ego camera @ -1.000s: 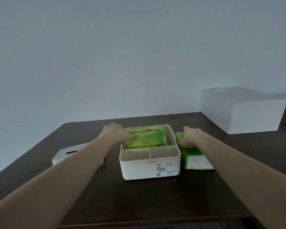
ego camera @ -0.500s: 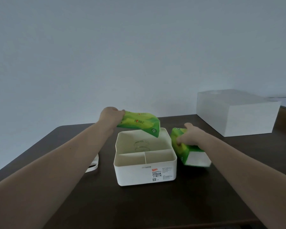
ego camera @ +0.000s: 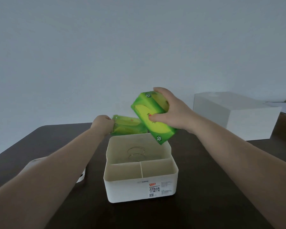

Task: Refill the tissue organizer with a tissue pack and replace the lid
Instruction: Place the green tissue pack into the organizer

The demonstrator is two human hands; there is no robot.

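Note:
The white tissue organizer [ego camera: 139, 189] stands open on the dark table, its rear compartment holding only a wire spring [ego camera: 136, 153]; two small front compartments are bare. My right hand [ego camera: 172, 111] grips a full green tissue pack [ego camera: 153, 117], tilted above the organizer's rear right corner. My left hand [ego camera: 104, 123] holds a flatter green pack [ego camera: 127, 128] by its left end, just behind the organizer's back wall. The white lid [ego camera: 81, 176] lies left of the organizer, mostly hidden under my left forearm.
A large white box [ego camera: 234, 116] sits at the back right of the dark table [ego camera: 205, 204]. Behind it, at the right edge, papers lie on another surface. A plain wall rises behind the table.
My left hand lifted the flat pack out of the organizer and carried it behind the back wall. My right hand raised the full pack from the table to above the organizer.

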